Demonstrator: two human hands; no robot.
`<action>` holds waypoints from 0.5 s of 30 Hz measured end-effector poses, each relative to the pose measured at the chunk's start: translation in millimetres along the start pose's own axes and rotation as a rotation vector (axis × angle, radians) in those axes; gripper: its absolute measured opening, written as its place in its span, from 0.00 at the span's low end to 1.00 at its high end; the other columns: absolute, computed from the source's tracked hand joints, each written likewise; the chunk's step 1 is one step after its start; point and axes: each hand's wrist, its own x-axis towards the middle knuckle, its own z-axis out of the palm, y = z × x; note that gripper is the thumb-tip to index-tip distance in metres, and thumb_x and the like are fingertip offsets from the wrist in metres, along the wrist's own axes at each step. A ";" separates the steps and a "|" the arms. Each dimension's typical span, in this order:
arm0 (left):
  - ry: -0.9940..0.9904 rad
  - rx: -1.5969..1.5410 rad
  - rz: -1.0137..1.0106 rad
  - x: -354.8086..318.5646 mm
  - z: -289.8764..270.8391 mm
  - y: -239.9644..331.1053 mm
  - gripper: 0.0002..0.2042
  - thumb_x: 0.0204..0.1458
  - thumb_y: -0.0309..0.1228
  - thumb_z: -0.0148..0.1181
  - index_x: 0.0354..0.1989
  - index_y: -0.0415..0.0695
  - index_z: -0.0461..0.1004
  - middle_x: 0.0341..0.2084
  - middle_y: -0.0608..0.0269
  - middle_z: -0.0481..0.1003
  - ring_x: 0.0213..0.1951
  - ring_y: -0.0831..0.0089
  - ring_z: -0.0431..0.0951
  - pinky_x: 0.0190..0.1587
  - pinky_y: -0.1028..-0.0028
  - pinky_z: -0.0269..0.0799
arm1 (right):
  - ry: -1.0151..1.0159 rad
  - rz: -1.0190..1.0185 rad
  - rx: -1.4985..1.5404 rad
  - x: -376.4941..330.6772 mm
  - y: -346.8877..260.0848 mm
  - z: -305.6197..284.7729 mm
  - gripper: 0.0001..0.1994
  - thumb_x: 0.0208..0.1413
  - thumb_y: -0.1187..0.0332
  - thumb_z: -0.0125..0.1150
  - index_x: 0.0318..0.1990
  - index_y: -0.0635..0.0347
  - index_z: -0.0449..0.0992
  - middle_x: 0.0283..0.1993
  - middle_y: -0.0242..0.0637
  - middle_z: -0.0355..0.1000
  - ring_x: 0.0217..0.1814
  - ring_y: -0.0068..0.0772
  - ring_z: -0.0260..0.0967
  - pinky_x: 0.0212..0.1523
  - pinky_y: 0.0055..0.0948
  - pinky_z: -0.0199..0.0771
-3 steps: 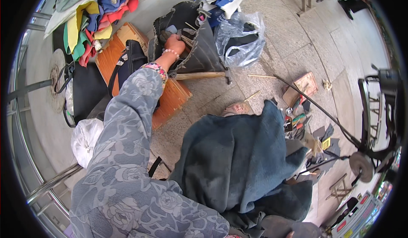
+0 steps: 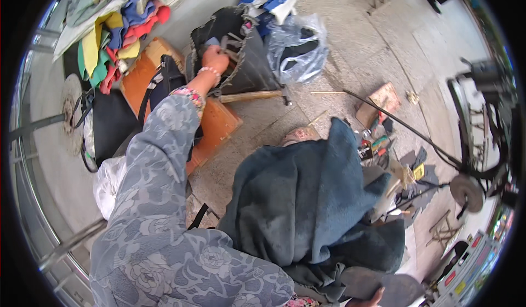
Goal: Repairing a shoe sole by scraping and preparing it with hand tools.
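My left hand (image 2: 216, 60), with a beaded bracelet at the wrist, reaches into the mouth of a dark, frayed fabric bag (image 2: 255, 63). Its fingers are curled, and whatever they grip is hidden. Wooden-handled tools and a grey-blue piece (image 2: 212, 42) show beside it in the bag. At the lower edge, my right hand (image 2: 376, 298) shows only in part, its thumb against a dark, shoe-sole-shaped piece (image 2: 397, 288). Over my lap lies a dark blue-green cloth (image 2: 290, 197). Below the bag, a hammer (image 2: 252, 96) with a wooden handle rests across an orange-brown wooden box (image 2: 219, 123).
A clear plastic bag (image 2: 301, 55) stands right of the fabric bag. Coloured cloths (image 2: 112, 41) hang at upper left, above a black bag (image 2: 115, 126). On the right are a black metal machine (image 2: 482, 164) with a long rod and scattered small tools (image 2: 378, 145) on the paving.
The whole view has shifted slightly. My right hand and the sole-shaped piece show more at the lower edge. My left hand stays in the fabric bag.
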 end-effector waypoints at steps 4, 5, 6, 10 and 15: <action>0.006 -0.048 0.140 -25.2 -30.3 4.7 0.20 0.41 0.29 0.58 0.47 0.42 0.73 0.42 0.49 0.75 0.47 0.52 0.75 0.51 0.62 0.68 | -0.173 -0.099 0.225 24.3 37.0 -38.9 0.23 0.48 0.65 0.62 0.51 0.69 0.69 0.49 0.45 0.70 0.50 0.39 0.68 0.55 0.38 0.68; 0.084 -0.051 0.357 -32.0 -36.9 12.2 0.18 0.43 0.28 0.57 0.46 0.41 0.73 0.45 0.50 0.74 0.48 0.55 0.74 0.52 0.64 0.67 | -0.176 -0.082 0.220 15.2 28.1 -32.3 0.24 0.48 0.70 0.61 0.53 0.68 0.68 0.49 0.45 0.70 0.51 0.38 0.68 0.56 0.36 0.67; -0.002 -0.108 0.326 -49.4 -46.0 36.6 0.20 0.46 0.28 0.57 0.50 0.40 0.71 0.47 0.51 0.73 0.48 0.58 0.74 0.53 0.66 0.66 | -0.163 -0.083 0.222 1.2 23.5 -24.7 0.21 0.48 0.69 0.61 0.51 0.67 0.69 0.47 0.42 0.70 0.48 0.35 0.68 0.51 0.34 0.69; -0.262 -0.397 0.367 -115.3 -115.6 78.3 0.27 0.52 0.26 0.56 0.62 0.39 0.59 0.36 0.63 0.73 0.24 0.80 0.69 0.25 0.81 0.65 | -0.274 -0.067 0.306 5.7 28.5 -23.1 0.13 0.51 0.72 0.61 0.45 0.61 0.71 0.46 0.35 0.71 0.48 0.31 0.68 0.49 0.32 0.67; -0.494 -0.628 0.445 -264.6 -148.8 191.1 0.26 0.54 0.22 0.53 0.63 0.39 0.57 0.28 0.68 0.69 0.18 0.87 0.61 0.18 0.85 0.56 | -0.484 -0.073 0.508 6.8 21.7 -8.9 0.20 0.55 0.71 0.57 0.55 0.64 0.65 0.50 0.38 0.70 0.54 0.34 0.68 0.55 0.35 0.67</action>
